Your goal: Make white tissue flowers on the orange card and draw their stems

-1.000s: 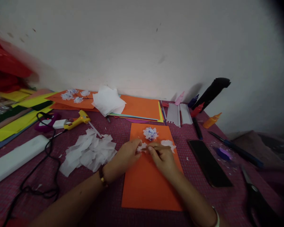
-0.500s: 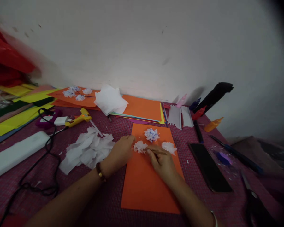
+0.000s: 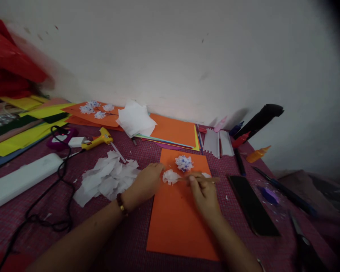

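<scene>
An orange sheet of paper [image 3: 181, 223] lies on the table in front of me. On its upper part are a white tissue-paper flower [image 3: 170, 176], a blue-speckled paper flower [image 3: 184, 163] and another white flower [image 3: 206, 175], mostly covered by my right hand. My right hand [image 3: 205, 192] grips a thin brown stick [image 3: 212, 179], its tip pointing left at the white flower. Beside that flower, at the sheet's left edge, my left hand [image 3: 149, 179] is closed with curled fingers; anything in them is hidden.
Left of the sheet lie cut white tissue pieces [image 3: 109, 177], a yellow glue gun [image 3: 100, 139] and a black cable [image 3: 62, 170]. To the right are a phone [image 3: 252, 206], scissors [image 3: 303, 238] and an orange paint bottle [image 3: 258, 154]. Paper stacks [image 3: 172, 130] stand against the wall.
My right hand has moved a little right, drawing the stick's tip back from the white flower and covering more of the right-hand flower. My left hand stays beside the flower. The view has shifted slightly.
</scene>
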Motion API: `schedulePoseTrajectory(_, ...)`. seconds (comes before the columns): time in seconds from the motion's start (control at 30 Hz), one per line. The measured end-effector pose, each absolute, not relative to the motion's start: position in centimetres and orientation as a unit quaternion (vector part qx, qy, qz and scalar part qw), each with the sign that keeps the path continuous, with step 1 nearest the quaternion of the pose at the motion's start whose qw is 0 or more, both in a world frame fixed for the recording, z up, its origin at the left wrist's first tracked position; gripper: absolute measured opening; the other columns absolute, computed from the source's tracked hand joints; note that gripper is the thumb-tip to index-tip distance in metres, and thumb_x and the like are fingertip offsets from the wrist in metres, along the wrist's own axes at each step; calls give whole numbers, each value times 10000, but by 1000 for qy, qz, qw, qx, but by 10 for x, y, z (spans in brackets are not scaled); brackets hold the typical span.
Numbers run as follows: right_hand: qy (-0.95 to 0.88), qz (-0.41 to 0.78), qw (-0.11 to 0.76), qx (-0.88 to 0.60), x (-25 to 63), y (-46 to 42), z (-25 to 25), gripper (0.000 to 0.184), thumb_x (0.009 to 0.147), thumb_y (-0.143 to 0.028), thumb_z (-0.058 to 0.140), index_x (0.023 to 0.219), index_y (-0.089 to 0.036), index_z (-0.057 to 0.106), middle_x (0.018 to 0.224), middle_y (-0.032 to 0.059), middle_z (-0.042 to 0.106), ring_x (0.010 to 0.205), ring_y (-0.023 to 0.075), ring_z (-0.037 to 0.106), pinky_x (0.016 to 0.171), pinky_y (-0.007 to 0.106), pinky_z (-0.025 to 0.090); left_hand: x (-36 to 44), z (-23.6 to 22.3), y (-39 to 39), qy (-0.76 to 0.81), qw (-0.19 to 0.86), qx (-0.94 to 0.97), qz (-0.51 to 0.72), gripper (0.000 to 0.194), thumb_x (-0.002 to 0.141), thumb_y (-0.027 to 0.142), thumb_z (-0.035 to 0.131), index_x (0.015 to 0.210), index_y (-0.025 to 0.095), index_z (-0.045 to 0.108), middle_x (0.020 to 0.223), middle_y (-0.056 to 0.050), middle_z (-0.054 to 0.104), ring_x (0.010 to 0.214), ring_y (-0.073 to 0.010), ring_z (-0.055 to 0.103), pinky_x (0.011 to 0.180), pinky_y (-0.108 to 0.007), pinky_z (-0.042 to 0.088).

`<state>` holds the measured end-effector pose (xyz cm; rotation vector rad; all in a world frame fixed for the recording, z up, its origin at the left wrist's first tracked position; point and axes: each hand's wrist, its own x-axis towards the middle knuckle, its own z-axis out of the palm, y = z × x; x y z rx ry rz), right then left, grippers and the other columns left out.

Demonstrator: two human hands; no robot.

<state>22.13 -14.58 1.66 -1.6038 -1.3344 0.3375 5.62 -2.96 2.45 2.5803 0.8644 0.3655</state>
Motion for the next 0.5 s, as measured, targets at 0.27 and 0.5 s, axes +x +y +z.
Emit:
schedulePoseTrajectory(0.27,-356,291,640,-615,231,-141,12,306,813,-480,556,764,-178,570,553,-39,515,444,95,433,402,201,330,56,20,-35,300,162,932,126,225,804,48,392,925,163,544,914,-65,607,854,-197,543,774,-311,425)
schedulePoseTrajectory(0.5,-326,322,646,-610,234,-139,5,303,792,-475,596,791,-173,589,558,-33,525,445,89,442,396,190,340,45,42,-27,283,81,943,156,184,847,117,424,964,171,555,966,-67,587,913,-202,523,825,-321,418)
